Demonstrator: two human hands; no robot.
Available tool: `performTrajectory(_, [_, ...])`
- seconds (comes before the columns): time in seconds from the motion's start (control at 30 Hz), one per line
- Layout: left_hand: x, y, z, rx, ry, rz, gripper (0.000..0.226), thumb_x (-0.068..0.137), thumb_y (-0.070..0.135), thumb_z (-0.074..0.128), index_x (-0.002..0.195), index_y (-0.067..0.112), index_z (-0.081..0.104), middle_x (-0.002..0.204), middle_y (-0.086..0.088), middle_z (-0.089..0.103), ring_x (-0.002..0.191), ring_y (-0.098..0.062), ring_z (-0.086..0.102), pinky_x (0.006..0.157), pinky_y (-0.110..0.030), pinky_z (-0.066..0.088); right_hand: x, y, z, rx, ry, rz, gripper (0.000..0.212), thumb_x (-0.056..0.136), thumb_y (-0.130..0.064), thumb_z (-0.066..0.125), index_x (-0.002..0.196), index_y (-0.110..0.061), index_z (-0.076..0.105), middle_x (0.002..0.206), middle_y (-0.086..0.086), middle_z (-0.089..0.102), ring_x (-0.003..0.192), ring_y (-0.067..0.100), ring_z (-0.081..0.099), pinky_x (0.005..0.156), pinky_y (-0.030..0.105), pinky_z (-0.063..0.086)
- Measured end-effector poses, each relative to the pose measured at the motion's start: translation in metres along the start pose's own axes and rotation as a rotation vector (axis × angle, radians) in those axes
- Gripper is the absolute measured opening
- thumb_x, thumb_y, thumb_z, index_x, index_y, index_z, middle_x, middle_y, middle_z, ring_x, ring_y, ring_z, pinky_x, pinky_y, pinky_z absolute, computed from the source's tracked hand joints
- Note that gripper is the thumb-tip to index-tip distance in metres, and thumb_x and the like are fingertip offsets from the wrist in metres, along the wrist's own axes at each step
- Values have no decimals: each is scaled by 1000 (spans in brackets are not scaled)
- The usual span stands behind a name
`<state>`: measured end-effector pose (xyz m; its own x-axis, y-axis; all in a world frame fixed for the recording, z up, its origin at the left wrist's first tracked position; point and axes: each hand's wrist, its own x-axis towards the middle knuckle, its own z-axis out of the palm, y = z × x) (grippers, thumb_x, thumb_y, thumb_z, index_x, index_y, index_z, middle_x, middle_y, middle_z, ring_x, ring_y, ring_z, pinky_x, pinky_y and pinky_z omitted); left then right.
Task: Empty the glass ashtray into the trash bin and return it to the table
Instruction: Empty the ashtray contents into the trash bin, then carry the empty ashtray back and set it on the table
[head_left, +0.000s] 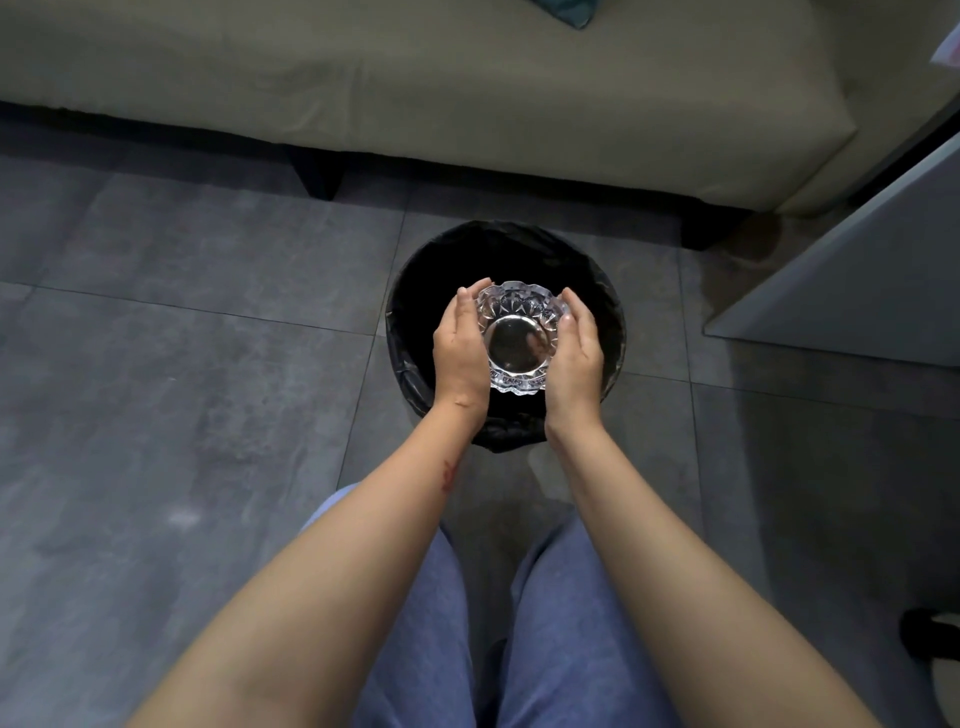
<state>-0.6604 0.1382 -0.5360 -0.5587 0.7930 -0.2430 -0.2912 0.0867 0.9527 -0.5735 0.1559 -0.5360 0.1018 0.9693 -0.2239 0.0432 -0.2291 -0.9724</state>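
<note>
I hold the glass ashtray (522, 336) between both hands, directly above the open mouth of the trash bin (615, 332). The left hand (460, 353) presses against the ashtray's left side and the right hand (574, 356) against its right side. The fingers (571, 306) of both hands curve around the rim, grasping the ashtray between them. The bin stands on the tiled floor (182, 364), just in front of a sofa (415, 93), and is lined with a black bag (410, 379).

Ashtray orientation: I cannot tell with certainty whether the bowl faces up or down. The round centre shows dark through the glass. Whether any contents remain inside is not discernible.

Hazards from this position:
- Slip. The grip is a side clamp on smooth, faceted glass. If either palm relaxes, the ashtray will likely drop into the bin or strike its rim.
- Spill. If the ashtray drifts away from the bin opening while tilted, ash could land on the floor or on my trousers (441, 623).
- Breakage. A fall to the tiles would probably chip or shatter the glass.
- Bag collapse. A knock on the liner edge could pull it inward.

Markings: faint embossed relief appears along the near edge of the ashtray, but it is too small to read. No legible brand or label is visible elsewhere.
</note>
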Motion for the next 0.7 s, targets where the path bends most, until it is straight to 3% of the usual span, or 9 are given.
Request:
performTrajectory(0.07, [-3, 3, 2, 19, 0, 26, 43, 105, 30, 29, 125, 8, 61, 116, -4, 68, 111, -15, 65, 101, -33, 50, -3, -7, -2, 48, 16, -19, 38, 106, -13, 35, 140, -11, 52, 141, 3, 55, 124, 9, 55, 99, 16, 47])
performTrajectory(0.2, [-18, 38, 7, 99, 5, 54, 42, 104, 29, 31, 127, 7, 59, 124, -7, 66, 117, -17, 61, 106, -38, 46, -14, -45, -8, 84, -7, -5, 37, 105, -9, 36, 137, -10, 55, 140, 5, 57, 128, 15, 55, 103, 22, 47])
performTrajectory(0.33, [-45, 106, 22, 179, -52, 120, 42, 100, 30, 34, 127, 8, 58, 125, -4, 64, 120, -17, 59, 107, -38, 44, -35, -117, -26, 145, 4, 15, 37, 105, -8, 37, 137, -9, 54, 139, 8, 58, 129, 20, 56, 97, 19, 49])
performTrajectory(0.5, [-86, 204, 48, 239, -141, 100, 42, 97, 39, 37, 128, 21, 58, 129, -2, 63, 123, -17, 57, 108, -44, 43, -70, -222, -54, 160, 18, 37, 37, 105, -11, 37, 137, -18, 55, 141, 6, 57, 132, 20, 55, 110, 39, 46])
performTrajectory(0.7, [-145, 327, 90, 292, -236, 90, 44, 98, 41, 36, 132, 24, 57, 131, 4, 62, 125, -11, 56, 109, -40, 42, -116, -354, -98, 182, 91, 54, 36, 103, -17, 39, 129, -30, 61, 140, 4, 60, 132, 22, 55, 113, 49, 42])
